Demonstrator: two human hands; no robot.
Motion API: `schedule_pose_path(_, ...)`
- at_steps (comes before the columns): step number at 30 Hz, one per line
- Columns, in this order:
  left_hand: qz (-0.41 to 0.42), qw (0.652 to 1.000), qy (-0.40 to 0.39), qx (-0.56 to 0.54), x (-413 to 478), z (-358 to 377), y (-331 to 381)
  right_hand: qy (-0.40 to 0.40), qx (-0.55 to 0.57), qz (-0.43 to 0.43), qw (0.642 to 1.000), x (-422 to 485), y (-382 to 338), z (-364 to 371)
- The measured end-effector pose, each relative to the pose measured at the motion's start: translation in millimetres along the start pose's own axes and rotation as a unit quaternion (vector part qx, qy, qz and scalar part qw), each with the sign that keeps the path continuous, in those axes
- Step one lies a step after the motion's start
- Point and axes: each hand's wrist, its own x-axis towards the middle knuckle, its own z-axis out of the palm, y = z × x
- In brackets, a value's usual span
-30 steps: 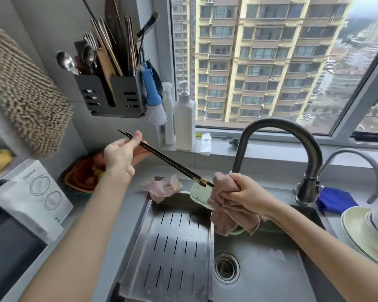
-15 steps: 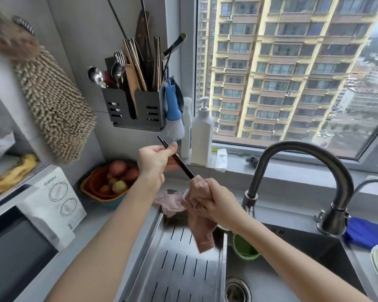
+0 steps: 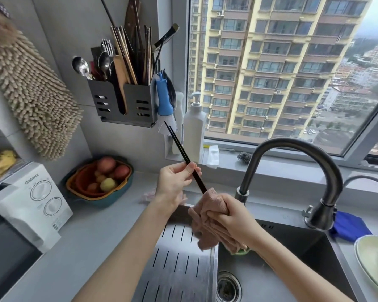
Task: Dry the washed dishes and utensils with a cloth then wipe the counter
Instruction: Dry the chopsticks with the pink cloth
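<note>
My left hand (image 3: 174, 186) pinches black chopsticks (image 3: 181, 149) near their middle, over the back edge of the sink. They slant up and left toward the wall-mounted utensil holder (image 3: 127, 103). My right hand (image 3: 229, 214) grips a pink cloth (image 3: 207, 223) bunched round the chopsticks' lower end, which is hidden inside the folds. The cloth hangs down over the divider between the drain rack (image 3: 175, 264) and the sink basin (image 3: 271, 271). A green item (image 3: 241, 251) peeks out under the cloth.
A dark curved faucet (image 3: 292, 153) rises right of my hands. Stacked plates (image 3: 371, 267) and a blue cloth (image 3: 349, 227) lie at the right. A fruit bowl (image 3: 100, 182), a microwave (image 3: 26, 205), a soap bottle (image 3: 194, 129) and a hanging brush (image 3: 164, 101) are to the left and behind.
My left hand has slid down toward the middle of the chopsticks. They now stand steeper, tips up near the holder. The view has moved closer.
</note>
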Motion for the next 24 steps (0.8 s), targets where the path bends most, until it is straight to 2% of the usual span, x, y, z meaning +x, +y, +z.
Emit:
schedule_pose_path(2,0.011,1.0,0.018,-0.002,2,-6,2,0.028,0.008,0.019,0.999,-6,8,-10)
schedule_pose_path(4,0.042,0.996,0.029,0.074,4,-17,5,0.084,0.06,0.013,0.995,-6,1,-24)
schedule_pose_path(7,0.055,0.977,-0.037,0.201,0,-22,3,0.133,0.083,-0.056,0.986,12,-27,-36)
schedule_pose_path(9,0.077,0.945,-0.09,0.306,-5,-14,1,0.132,0.073,-0.081,0.985,31,-49,-29)
schedule_pose_path(11,0.14,0.904,-0.103,0.39,-9,-6,0,0.152,0.055,-0.091,0.983,49,-65,-19)
schedule_pose_path(13,0.173,0.884,-0.068,0.428,-9,-6,6,0.174,0.079,-0.087,0.978,66,-77,-14)
schedule_pose_path(15,0.171,0.875,-0.046,0.451,-7,-16,22,0.179,0.117,-0.085,0.973,82,-88,-13)
schedule_pose_path(19,0.178,0.811,-0.023,0.556,-8,-51,64,0.235,0.173,-0.08,0.953,113,-121,-24)
schedule_pose_path(21,0.194,0.813,0.036,0.548,-3,-76,87,0.229,0.155,-0.098,0.956,123,-132,-27)
schedule_pose_path(22,0.199,0.829,0.073,0.517,4,-91,100,0.221,0.131,-0.101,0.961,127,-135,-26)
schedule_pose_path(24,0.207,0.886,0.129,0.394,15,-116,130,0.183,0.09,-0.104,0.973,130,-139,-20)
